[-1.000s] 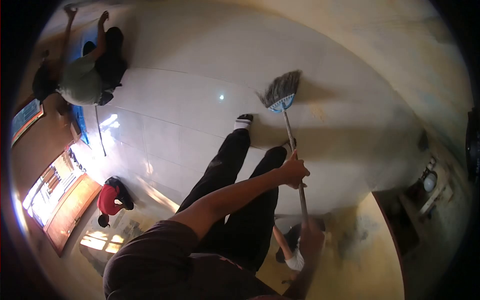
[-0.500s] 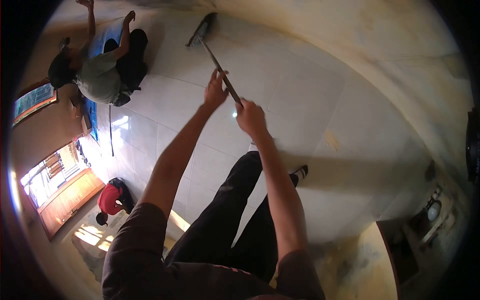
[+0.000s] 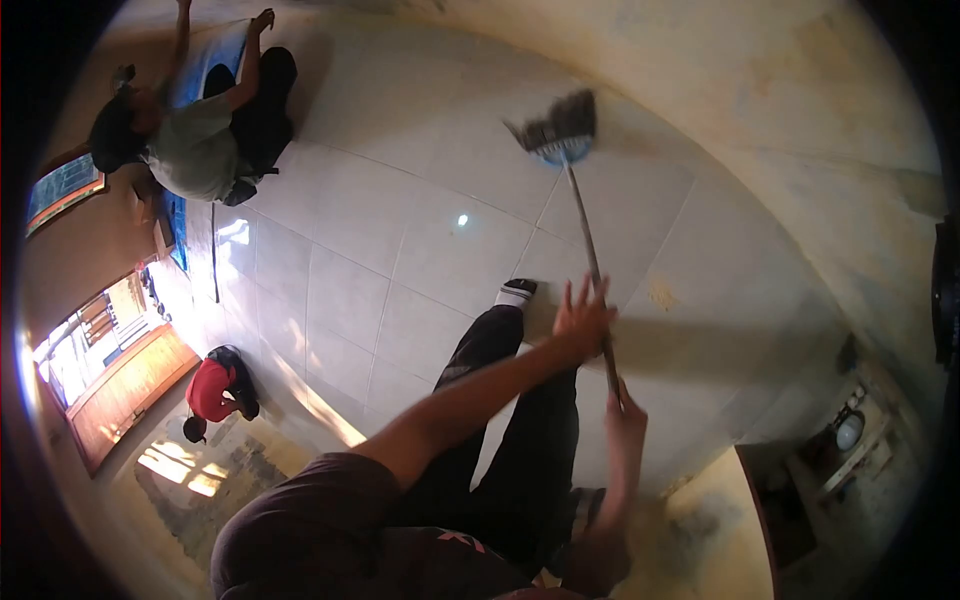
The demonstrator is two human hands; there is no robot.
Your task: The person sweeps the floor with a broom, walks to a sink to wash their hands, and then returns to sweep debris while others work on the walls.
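Note:
A broom (image 3: pixel 585 215) with a long thin handle, a blue cap and dark bristles slants across the tiled floor (image 3: pixel 450 190). Its bristle head is up near the wall, fanned out and a little blurred. My left hand (image 3: pixel 585 322) holds the middle of the handle loosely, some fingertips raised off it. Lower down, close to my body, my right hand (image 3: pixel 627 412) is closed round the handle's upper end.
A person in a grey shirt (image 3: pixel 195 150) crouches at the upper left, and another in a red shirt (image 3: pixel 212 390) bends low at the left. The wall (image 3: pixel 760 180) curves along the right. A wooden door (image 3: pixel 130 385) stands at the left.
The broom head has swung to the right along the wall, its bristles now fanned out. Both hands have moved right and closer to my body with the handle.

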